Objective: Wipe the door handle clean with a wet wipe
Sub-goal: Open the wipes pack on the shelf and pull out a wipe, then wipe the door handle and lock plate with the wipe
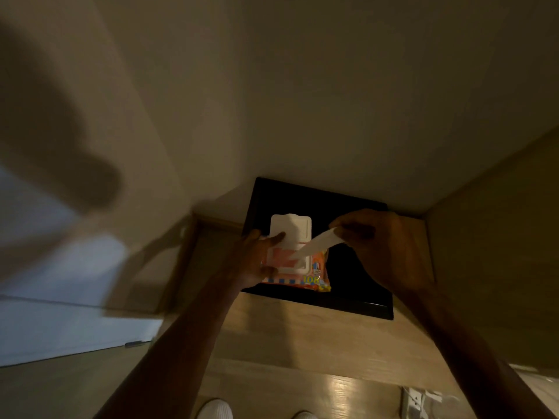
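An orange pack of wet wipes [305, 275] lies on a black tray [357, 300] on a wooden surface, with its white lid [298, 228] flipped up. My left hand [257, 261] holds the pack down from the left, thumb on the lid. My right hand [384, 246] pinches a white wet wipe [317, 244] that stretches from the pack's opening up to the fingers. A blurred dark shape at the upper left [75, 164] may be the door handle; it is too blurred to tell.
A pale wall [302, 101] rises behind the tray. A wooden panel [499, 267] stands close on the right. A door edge and light floor [60, 322] lie to the left. White shoes [216, 409] show at the bottom.
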